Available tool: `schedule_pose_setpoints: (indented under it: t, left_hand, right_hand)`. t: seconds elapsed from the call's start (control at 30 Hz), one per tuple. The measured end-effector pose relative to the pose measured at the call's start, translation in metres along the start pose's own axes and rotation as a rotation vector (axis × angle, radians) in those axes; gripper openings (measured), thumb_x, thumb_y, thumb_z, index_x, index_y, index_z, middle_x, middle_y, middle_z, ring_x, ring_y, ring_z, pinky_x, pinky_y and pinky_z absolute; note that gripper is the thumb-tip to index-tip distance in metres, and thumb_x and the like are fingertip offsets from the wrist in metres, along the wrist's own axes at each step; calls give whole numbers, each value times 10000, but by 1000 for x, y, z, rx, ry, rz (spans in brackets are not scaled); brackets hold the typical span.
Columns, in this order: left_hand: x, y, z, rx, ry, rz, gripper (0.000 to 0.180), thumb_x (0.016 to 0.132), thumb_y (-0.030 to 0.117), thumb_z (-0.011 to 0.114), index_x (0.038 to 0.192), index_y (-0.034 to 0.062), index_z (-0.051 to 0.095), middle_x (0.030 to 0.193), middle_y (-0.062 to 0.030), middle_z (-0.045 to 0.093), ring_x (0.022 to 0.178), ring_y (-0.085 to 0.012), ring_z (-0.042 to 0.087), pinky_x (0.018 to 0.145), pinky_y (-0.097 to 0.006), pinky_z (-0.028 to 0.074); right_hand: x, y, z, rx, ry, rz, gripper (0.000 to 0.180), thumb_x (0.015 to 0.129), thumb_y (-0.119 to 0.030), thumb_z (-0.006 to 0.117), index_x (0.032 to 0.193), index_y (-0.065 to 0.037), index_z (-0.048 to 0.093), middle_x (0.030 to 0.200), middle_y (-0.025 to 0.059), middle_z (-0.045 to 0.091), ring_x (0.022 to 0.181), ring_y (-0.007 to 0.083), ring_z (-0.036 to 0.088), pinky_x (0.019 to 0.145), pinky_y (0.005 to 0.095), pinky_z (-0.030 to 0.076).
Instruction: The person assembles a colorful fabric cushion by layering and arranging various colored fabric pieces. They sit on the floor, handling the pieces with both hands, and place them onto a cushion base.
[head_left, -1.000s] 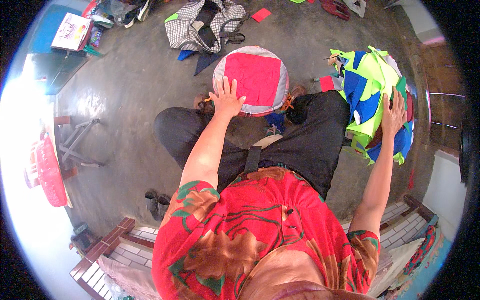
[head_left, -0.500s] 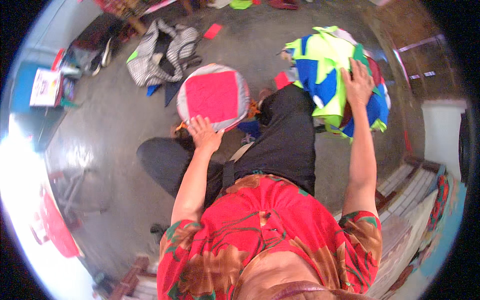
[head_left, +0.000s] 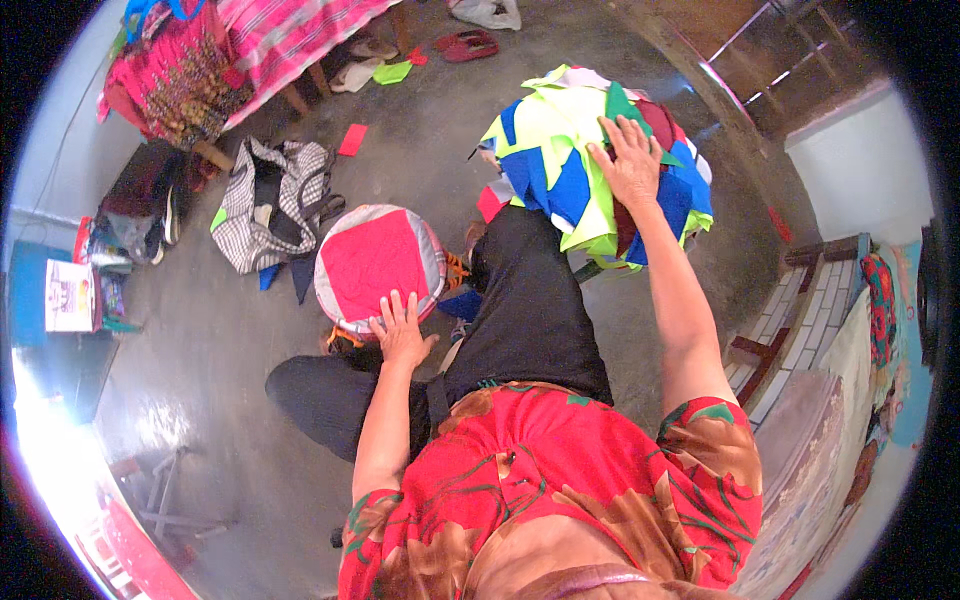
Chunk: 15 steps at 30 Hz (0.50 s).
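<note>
Bare concrete floor [head_left: 200, 400] lies open to the person's left, wide enough for an arm to sweep. Ahead, a round red cushion [head_left: 378, 265] sits under the left hand [head_left: 402, 335], with a checked bag [head_left: 270, 200] just beyond it. A narrow strip of floor separates the cushion from a tall heap of coloured cloth pieces [head_left: 560, 170], where the right hand [head_left: 630, 165] rests. A brick bench [head_left: 800, 300] closes off the right side.
</note>
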<state>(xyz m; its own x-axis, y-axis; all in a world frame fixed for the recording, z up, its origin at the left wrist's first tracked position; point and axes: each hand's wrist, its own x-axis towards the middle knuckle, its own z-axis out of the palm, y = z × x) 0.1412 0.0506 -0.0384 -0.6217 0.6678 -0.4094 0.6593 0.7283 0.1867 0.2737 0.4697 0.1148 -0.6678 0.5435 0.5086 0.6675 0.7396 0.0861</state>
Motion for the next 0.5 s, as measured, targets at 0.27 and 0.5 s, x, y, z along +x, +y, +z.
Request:
schedule_pose_setpoints:
  t: [0.27, 0.5]
  left_hand:
    - [3, -1, -1, 24, -13, -10, 1044, 693, 399, 783, 1488, 186, 140, 1554, -153, 56, 1428, -366, 42, 1088, -635, 105]
    - [5, -5, 4, 39, -13, 6, 1047, 698, 389, 780, 1489, 176, 128, 1554, -160, 39, 1427, -369, 41, 1082, -642, 108]
  right_hand:
    - [-15, -14, -3, 101, -43, 56, 538, 906, -472, 486, 1374, -213, 431, 1435, 145, 381, 1341, 307, 333, 1096, 491, 202]
    - [-62, -38, -47, 488, 125, 45, 470, 869, -205, 595, 1310, -84, 487, 1353, 206, 452, 1238, 355, 441, 1029, 446, 336]
